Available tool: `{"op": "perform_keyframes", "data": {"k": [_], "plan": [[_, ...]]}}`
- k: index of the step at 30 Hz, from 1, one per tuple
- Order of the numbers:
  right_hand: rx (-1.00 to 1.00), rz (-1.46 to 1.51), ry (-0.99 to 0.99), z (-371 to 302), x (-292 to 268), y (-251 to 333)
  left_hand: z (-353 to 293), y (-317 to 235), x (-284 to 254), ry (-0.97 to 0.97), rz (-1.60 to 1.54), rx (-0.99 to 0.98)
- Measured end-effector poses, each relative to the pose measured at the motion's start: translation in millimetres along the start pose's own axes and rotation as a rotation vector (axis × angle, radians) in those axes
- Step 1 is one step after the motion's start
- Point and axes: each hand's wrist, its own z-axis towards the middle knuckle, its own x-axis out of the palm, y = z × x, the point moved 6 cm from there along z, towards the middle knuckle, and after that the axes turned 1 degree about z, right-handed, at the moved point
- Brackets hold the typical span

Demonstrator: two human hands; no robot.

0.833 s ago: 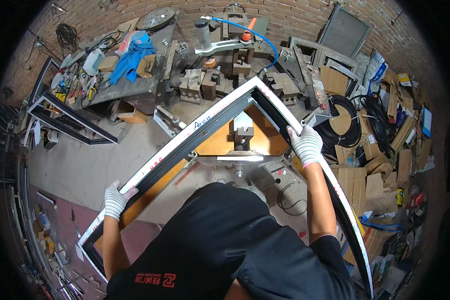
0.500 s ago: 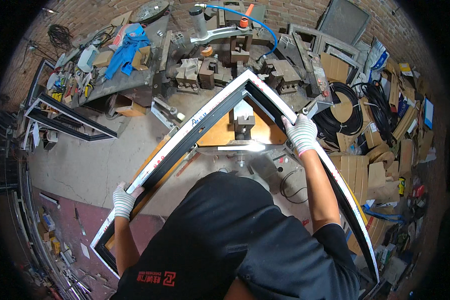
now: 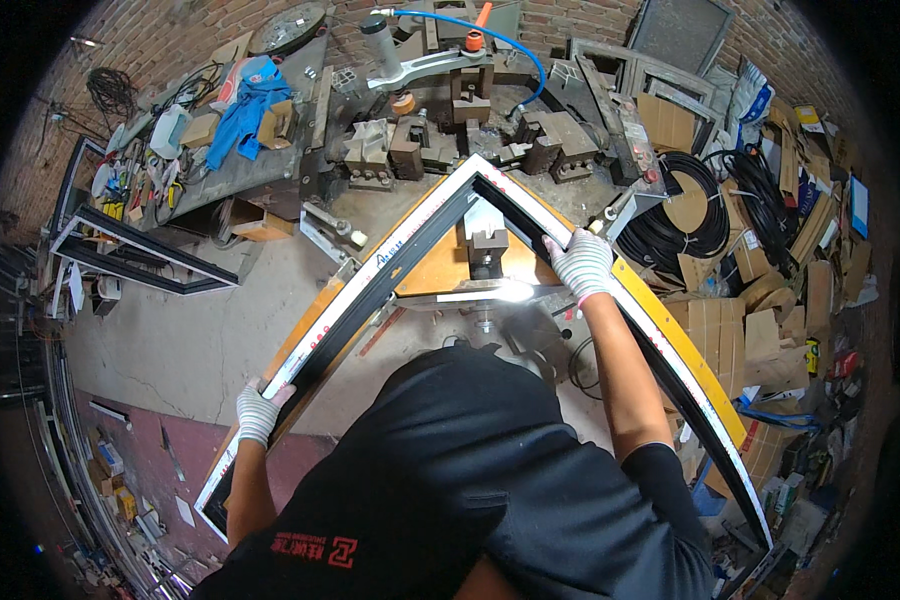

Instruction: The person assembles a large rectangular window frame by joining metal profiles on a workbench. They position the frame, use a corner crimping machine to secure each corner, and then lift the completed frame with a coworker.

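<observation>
A large window frame [image 3: 385, 258], white on its face with black inner edges, spans the view with one corner pointing away from me. My left hand [image 3: 257, 412], in a striped knit glove, is closed around the frame's left side, low down. Higher up on the right side, my right hand [image 3: 583, 263] in a matching glove grips the frame near the corner. Under the frame lies an orange-yellow support board [image 3: 682, 335]. The corner sits just short of the steel clamping blocks [image 3: 407, 148] of a bench machine. The frame's near end is partly hidden behind my body and arms.
A blue air hose [image 3: 515, 45] arches over the machine. Tools and a blue cloth [image 3: 247, 118] cover the left bench, with another dark frame [image 3: 150, 250] below it. Coiled black tubing [image 3: 675, 215] and cardboard [image 3: 715, 340] crowd the right side.
The frame has shifted slightly toward me, its corner farther from the machine blocks. More of the yellow board shows along the right side. Both hands keep their grip.
</observation>
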Motion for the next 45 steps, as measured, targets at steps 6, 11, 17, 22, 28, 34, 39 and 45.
{"op": "perform_keyframes", "data": {"k": [6,11,17,22,28,34,39,45], "plan": [[-0.043,-0.057,-0.105,16.5,-7.7,6.7,17.6,-3.5,6.1,0.016,0.023,0.035],[-0.030,-0.064,-0.039,21.2,-13.7,7.9,14.2,-14.2,7.6,0.050,0.003,0.076],[-0.074,0.250,-0.069,13.6,-20.0,-0.7,-1.1,-21.1,5.9,-0.154,0.010,0.173],[-0.151,0.199,-0.121,7.9,-14.1,-18.6,-13.9,-33.3,30.5,-0.266,0.284,0.026],[-0.245,0.185,-0.392,-86.6,-10.9,-139.8,-22.9,-53.6,29.2,-0.262,0.572,-0.097],[0.112,0.033,-0.206,-239.6,-26.4,-393.7,-32.0,-60.8,28.3,-0.190,0.551,-0.130],[0.092,-0.091,0.039,-256.6,-25.6,-466.2,-33.8,-59.9,29.6,-0.199,0.446,-0.077],[0.090,-0.127,0.222,-245.5,-19.8,-475.0,-37.4,-66.9,28.8,-0.296,0.555,0.062]]}}
